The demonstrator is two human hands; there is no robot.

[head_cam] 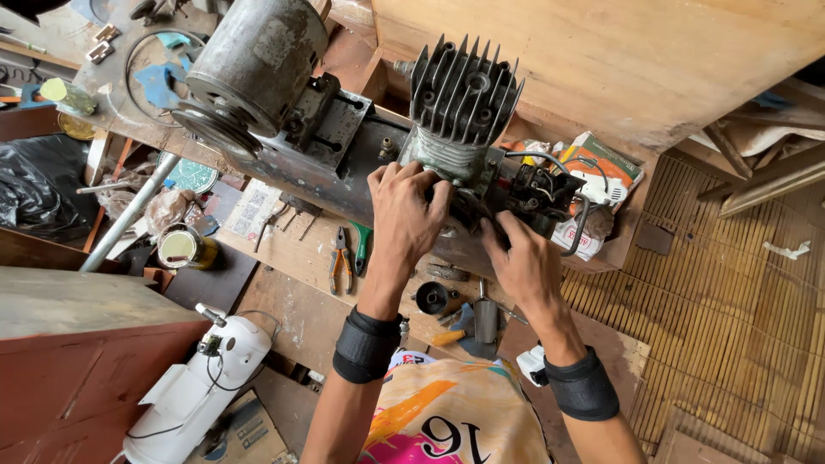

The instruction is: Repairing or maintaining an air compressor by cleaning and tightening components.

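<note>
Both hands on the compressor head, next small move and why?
Probably steady the finned cylinder with the left hand while the right hand works the black fitting. Both hands already press at the cylinder's base, no tool is held, and the pliers lie on the bench below.

Both bare hands rest on a grimy grey metal compressor pump with a finned cylinder head (464, 90): the left hand (406, 206) below the fins, the right hand (520, 262) beside a black switch box (540, 193). Orange-handled pliers (340, 258) lie on the wooden board (292, 249) to the left.
</note>
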